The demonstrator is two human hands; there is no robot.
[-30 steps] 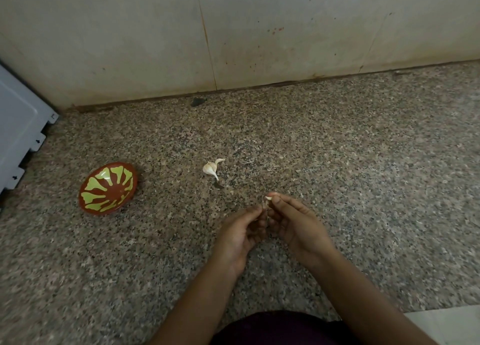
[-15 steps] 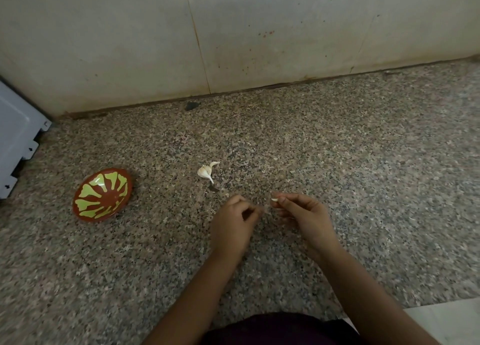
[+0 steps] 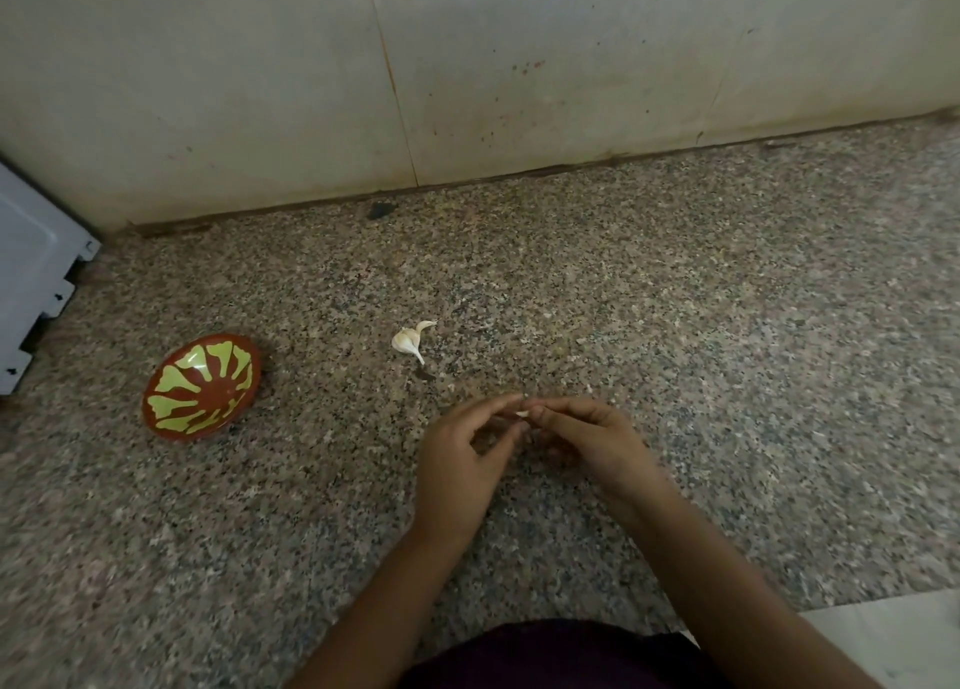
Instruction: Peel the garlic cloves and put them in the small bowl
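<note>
My left hand [image 3: 462, 460] and my right hand [image 3: 587, 441] meet fingertip to fingertip just above the granite counter. Between them they pinch a small garlic clove [image 3: 522, 412], of which only a pale tip shows. An unpeeled white garlic clove [image 3: 408, 340] with a curled tail lies on the counter beyond my hands. The small bowl [image 3: 200, 386], red-brown with yellow-green petal marks, stands tilted at the left; nothing shows inside it.
The speckled granite counter [image 3: 675, 325] runs back to a stained tiled wall [image 3: 519, 91]. A white appliance corner [image 3: 31, 283] juts in at the far left. A small dark speck [image 3: 382, 209] lies near the wall joint. A pale tile edge [image 3: 893, 631] shows at bottom right.
My hands came apart half a second ago, the left one pulling leftward, and have now closed together again on the clove. The camera view shifted slightly.
</note>
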